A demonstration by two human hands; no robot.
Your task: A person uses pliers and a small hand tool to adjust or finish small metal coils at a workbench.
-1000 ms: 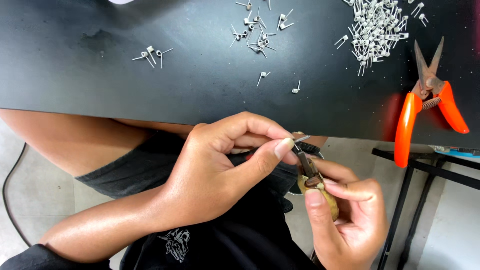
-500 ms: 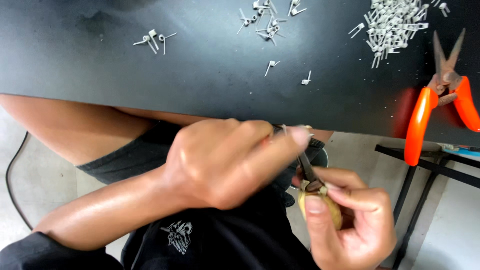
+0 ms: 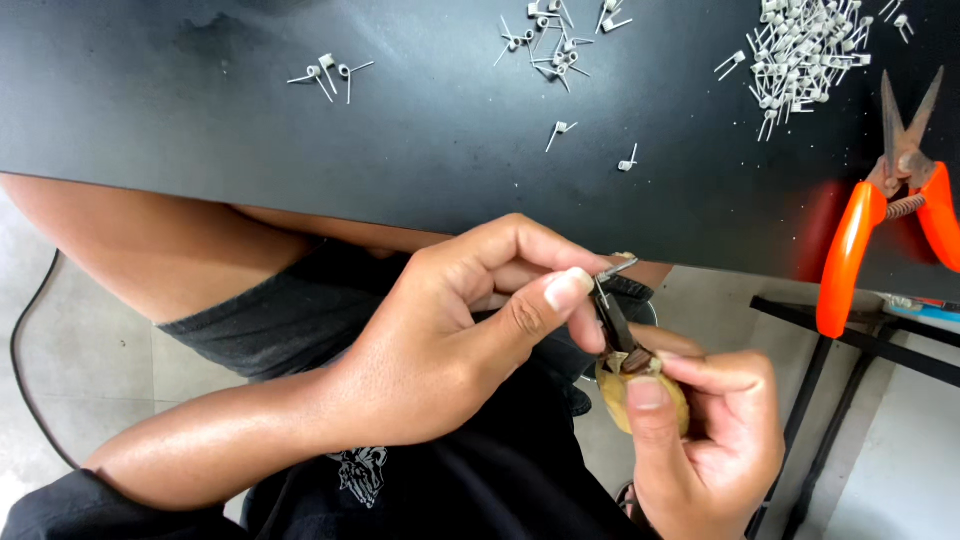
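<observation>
Fingers [image 3: 560,300] pinching pliers [image 3: 615,325], near-upright, tip up

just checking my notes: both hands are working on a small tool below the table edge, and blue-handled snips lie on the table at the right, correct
Not quite. The head view shows the snips have orange handles, not blue. The rest stands: the left hand and right hand work on a small tool below the edge of the black table, and the snips lie at the right.

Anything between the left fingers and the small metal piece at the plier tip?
Nothing visible. The left hand already pinches the small metal spring at the tip of the pliers, thumb alongside the nose. The right hand holds the pliers' yellowish handle from below, below the black table edge.
</observation>
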